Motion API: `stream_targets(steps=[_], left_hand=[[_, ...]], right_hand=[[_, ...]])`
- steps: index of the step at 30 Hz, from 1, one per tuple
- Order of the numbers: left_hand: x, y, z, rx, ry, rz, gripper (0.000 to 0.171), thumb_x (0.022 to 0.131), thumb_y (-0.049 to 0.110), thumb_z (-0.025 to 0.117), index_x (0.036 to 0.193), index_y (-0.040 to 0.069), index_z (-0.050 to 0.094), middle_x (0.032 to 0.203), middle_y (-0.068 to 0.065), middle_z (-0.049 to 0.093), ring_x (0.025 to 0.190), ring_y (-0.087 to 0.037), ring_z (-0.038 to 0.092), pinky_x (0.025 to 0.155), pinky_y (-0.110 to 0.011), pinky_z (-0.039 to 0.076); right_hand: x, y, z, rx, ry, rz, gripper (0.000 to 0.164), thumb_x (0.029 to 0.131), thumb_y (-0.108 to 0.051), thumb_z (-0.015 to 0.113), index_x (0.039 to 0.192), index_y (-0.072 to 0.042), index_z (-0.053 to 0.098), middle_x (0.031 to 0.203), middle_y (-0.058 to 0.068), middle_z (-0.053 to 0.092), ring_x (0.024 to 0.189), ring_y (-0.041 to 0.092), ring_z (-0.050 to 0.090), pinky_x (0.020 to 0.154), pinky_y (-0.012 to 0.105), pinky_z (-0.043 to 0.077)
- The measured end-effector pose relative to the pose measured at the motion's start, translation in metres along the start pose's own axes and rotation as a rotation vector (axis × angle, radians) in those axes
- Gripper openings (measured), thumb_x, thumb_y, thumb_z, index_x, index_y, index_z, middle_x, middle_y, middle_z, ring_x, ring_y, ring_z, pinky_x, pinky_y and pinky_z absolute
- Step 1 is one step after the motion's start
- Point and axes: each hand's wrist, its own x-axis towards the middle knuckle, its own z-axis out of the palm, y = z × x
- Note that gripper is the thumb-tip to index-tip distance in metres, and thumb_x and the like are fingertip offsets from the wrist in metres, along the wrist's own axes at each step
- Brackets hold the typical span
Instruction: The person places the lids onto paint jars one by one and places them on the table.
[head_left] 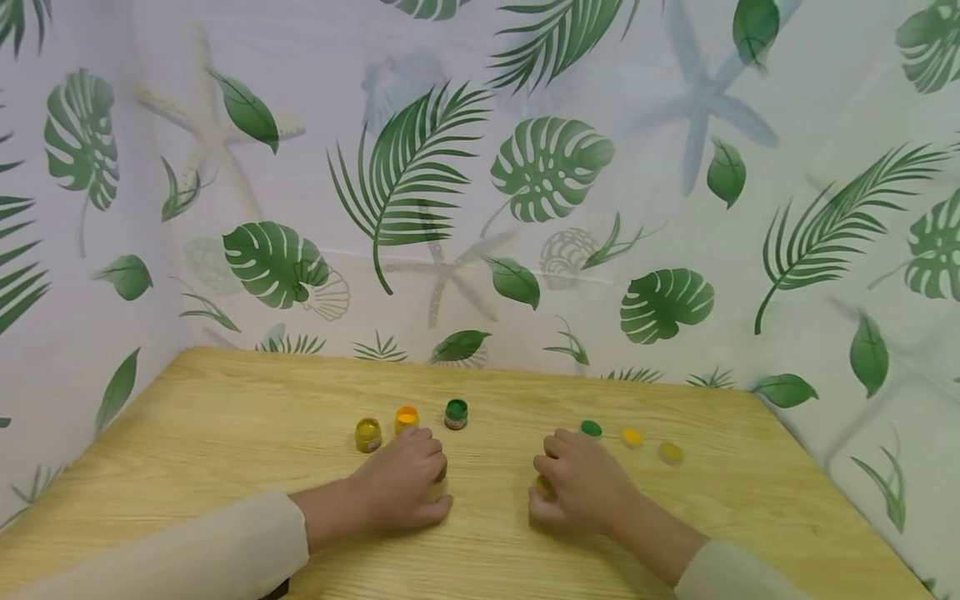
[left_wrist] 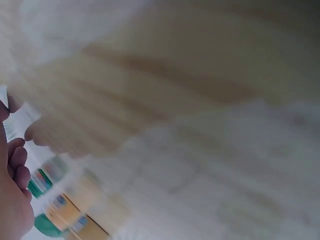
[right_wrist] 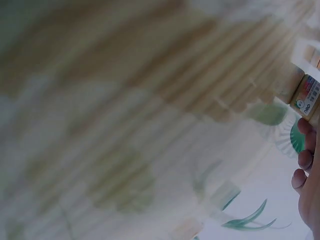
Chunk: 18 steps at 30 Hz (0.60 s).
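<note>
Left hand (head_left: 397, 485): resting on the near half of the table (head_left: 487, 467), left of centre; fingers loosely curling inward, nothing showing in them.
Right hand (head_left: 583, 485): resting right of centre; fingers curling round something, apparently gripping it.
Small yellowish jar (head_left: 545, 487): sitting between right fingers and thumb, mostly hidden; cannot tell if it's capped. Hand is probably bracing it against the table.
Olive lid (head_left: 671, 452), orange lid (head_left: 632, 437), green lid (head_left: 591, 428): lying beyond the right fingers, olive one nearest the right edge; likely being kept off to one side, clear of the jars.
Olive jar (head_left: 368, 435), orange jar (head_left: 407, 417), green jar (head_left: 456, 414): standing open beyond the left fingers, toward the far edge, olive one nearest the left edge. Colour order is mirroring the lids, probably keeping pairs easy to match.
</note>
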Motion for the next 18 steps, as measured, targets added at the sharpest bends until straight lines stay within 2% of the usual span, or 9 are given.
stream_targets(steps=[4, 9, 12, 16, 18], left_hand=[[-0.017, -0.009, -0.006, 0.01, 0.036, -0.006, 0.024, 0.079, 0.039, 0.06, 0.073, 0.016, 0.059, 0.07, 0.008, 0.049, 0.071, -0.011, 0.043, 0.078, -0.032, 0.039], [-0.036, -0.023, -0.009, -0.009, 0.044, -0.049, 0.021, 0.079, 0.036, 0.061, 0.076, 0.015, 0.06, 0.072, 0.01, 0.046, 0.07, -0.009, 0.036, 0.079, -0.031, 0.038], [-0.046, -0.031, -0.01, 0.0, 0.052, -0.071, 0.021, 0.079, 0.037, 0.061, 0.076, 0.016, 0.06, 0.073, 0.01, 0.047, 0.071, -0.008, 0.038, 0.078, -0.031, 0.037], [-0.056, -0.041, -0.012, 0.021, 0.075, -0.08, 0.022, 0.078, 0.038, 0.063, 0.077, 0.016, 0.062, 0.081, 0.006, 0.058, 0.078, -0.01, 0.048, 0.081, -0.032, 0.04], [-0.06, -0.046, -0.013, 0.032, 0.089, -0.082, 0.023, 0.077, 0.038, 0.064, 0.076, 0.015, 0.063, 0.081, 0.005, 0.06, 0.076, -0.01, 0.048, 0.08, -0.033, 0.041]], right_hand=[[-0.01, 0.008, -0.003, -0.022, 0.003, 0.007, 0.03, 0.061, -0.029, 0.058, 0.055, -0.023, 0.03, 0.063, -0.011, 0.018, 0.059, 0.006, 0.013, 0.056, 0.02, 0.016], [-0.025, 0.021, -0.003, -0.055, 0.011, 0.018, 0.029, 0.061, -0.031, 0.055, 0.055, -0.024, 0.028, 0.064, -0.011, 0.019, 0.06, 0.006, 0.013, 0.054, 0.019, 0.014], [-0.035, 0.029, -0.005, -0.054, 0.018, 0.024, 0.03, 0.06, -0.029, 0.055, 0.055, -0.024, 0.026, 0.063, -0.011, 0.018, 0.059, 0.006, 0.012, 0.053, 0.019, 0.013], [-0.049, 0.039, -0.01, -0.065, -0.007, 0.06, 0.031, 0.061, -0.027, 0.056, 0.055, -0.026, 0.026, 0.063, -0.011, 0.017, 0.058, 0.006, 0.011, 0.053, 0.02, 0.013], [-0.057, 0.045, -0.013, -0.08, -0.03, 0.086, 0.03, 0.062, -0.027, 0.056, 0.055, -0.026, 0.027, 0.063, -0.011, 0.017, 0.058, 0.006, 0.011, 0.052, 0.021, 0.013]])
